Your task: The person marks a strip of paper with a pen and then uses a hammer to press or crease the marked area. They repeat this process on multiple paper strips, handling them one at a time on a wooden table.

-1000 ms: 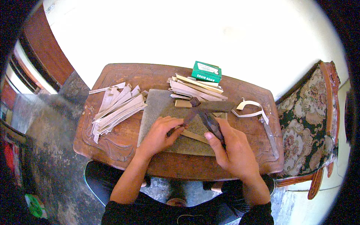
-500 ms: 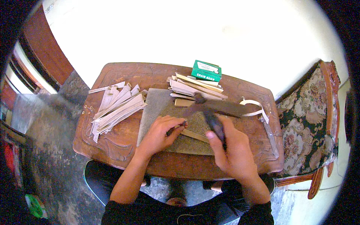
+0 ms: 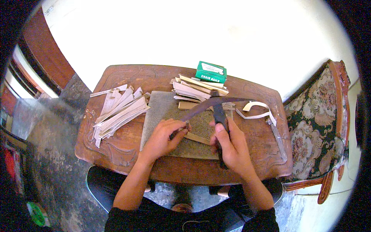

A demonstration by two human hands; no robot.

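Observation:
My right hand [image 3: 232, 145] is closed around the dark handle of a hammer [image 3: 219, 112] with a long, thin, curved head. One end of that head is just above my left hand [image 3: 164, 139]. The fingers of my left hand pinch a small dark piece, mostly hidden, whose exact kind I cannot make out. Below both hands, a narrow tan strip [image 3: 199, 138] lies on a grey stone slab [image 3: 158, 106]. My left fingertips are at the strip's left end, and its right end runs up to my right hand.
Pale strips [image 3: 125, 116] are heaped left of the slab. Another stack [image 3: 193, 88] lies behind it, beside a green box [image 3: 211, 72]. To the right are a curled white strip [image 3: 257, 105] and a grey blade-like tool [image 3: 278, 143]. A flowered chair [image 3: 315, 127] adjoins the carved wooden table [image 3: 193, 176].
The hammer has swung from a blurred, tilted position to a more upright handle, its head end near my left fingers. My right hand has shifted slightly left; my left hand barely moved.

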